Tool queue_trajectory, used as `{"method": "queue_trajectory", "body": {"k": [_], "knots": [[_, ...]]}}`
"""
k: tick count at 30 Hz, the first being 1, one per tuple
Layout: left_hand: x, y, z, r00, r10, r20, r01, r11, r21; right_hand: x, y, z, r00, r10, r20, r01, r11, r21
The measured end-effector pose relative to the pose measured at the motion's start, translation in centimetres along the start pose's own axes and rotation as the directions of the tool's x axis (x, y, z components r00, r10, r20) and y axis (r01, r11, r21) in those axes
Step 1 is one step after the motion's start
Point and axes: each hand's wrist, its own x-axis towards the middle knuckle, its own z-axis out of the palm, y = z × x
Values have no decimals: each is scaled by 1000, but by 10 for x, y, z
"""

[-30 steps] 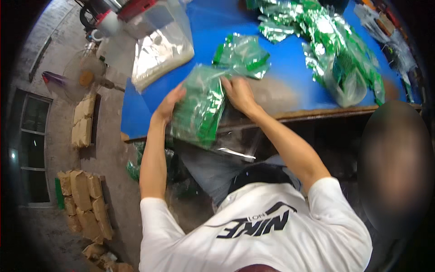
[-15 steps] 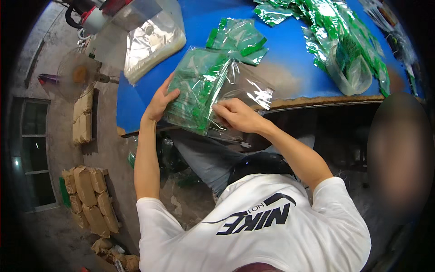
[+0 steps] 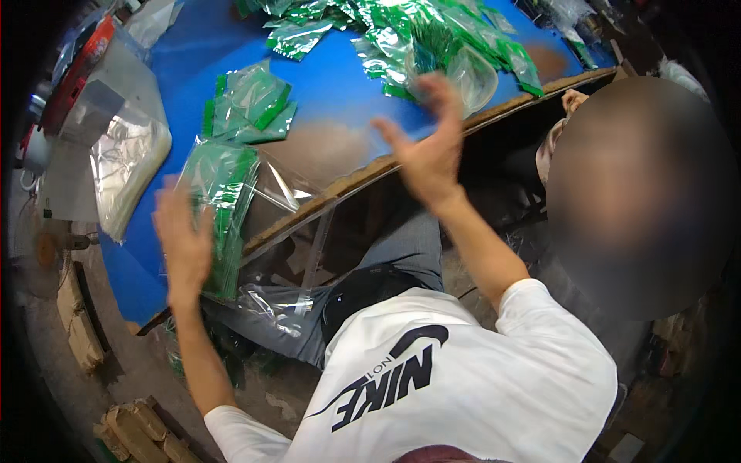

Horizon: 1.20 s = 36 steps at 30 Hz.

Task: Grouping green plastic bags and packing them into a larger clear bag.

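At the table's near left lies a large clear plastic bag (image 3: 284, 179) with green-edged plastic packets (image 3: 225, 193) stacked in or on it; I cannot tell which. Part of the bag hangs over the table edge. My left hand (image 3: 185, 251), fingers outstretched and a little blurred, is at the packets' left side; whether it touches them is unclear. My right hand (image 3: 431, 158) hovers over the table edge with thumb and fingers spread, holding nothing. Just beyond it are a translucent plastic ring (image 3: 472, 81) and a heap of green and clear packets (image 3: 386, 35).
The blue table (image 3: 324, 85) has a rough, worn edge. A smaller group of green packets (image 3: 251, 104) lies past the bag. A stack of clear bags (image 3: 131, 166) stands at the left. Another person's hand (image 3: 573, 100) shows at the right.
My right hand has let go of the clear bag and moved right, toward the packet heap, opening. My left hand's fingers have straightened. The view has swung to the right.
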Motion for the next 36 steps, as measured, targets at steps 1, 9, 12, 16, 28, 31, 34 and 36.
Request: {"method": "queue_trajectory", "body": {"k": [1, 9, 12, 16, 28, 31, 34, 36], "knots": [[-4, 24, 18, 996, 45, 75, -57, 984, 166, 19, 11, -10, 997, -62, -44, 52, 979, -197], [-17, 42, 26, 993, 98, 60, -111, 957, 269, 102, 95, -3, 954, 292, 59, -221, 827, -517], [-15, 20, 30, 979, 202, 5, -197, 948, 251, 116, 131, -41, 929, 349, -119, -365, 824, -433], [-22, -42, 9, 988, 111, 112, -143, 926, 349, 124, 58, -46, 942, 280, -184, -314, 930, -190], [39, 67, 10, 987, -39, -154, -150, 106, -983, 65, -67, 98, 338, -321, 885, -305, 852, 425], [25, 34, 22, 984, 37, 175, 168, 139, -976, 21, -47, 121, 343, -268, 900, -594, 680, 429], [33, 32, 64, 998, -35, 53, 60, 242, -968, -23, -7, 126, 542, -347, 765, -249, 804, 540], [38, 43, 56, 998, -28, 51, 55, 211, -976, -31, -15, 131, 585, -305, 752, -217, 834, 507]]}}
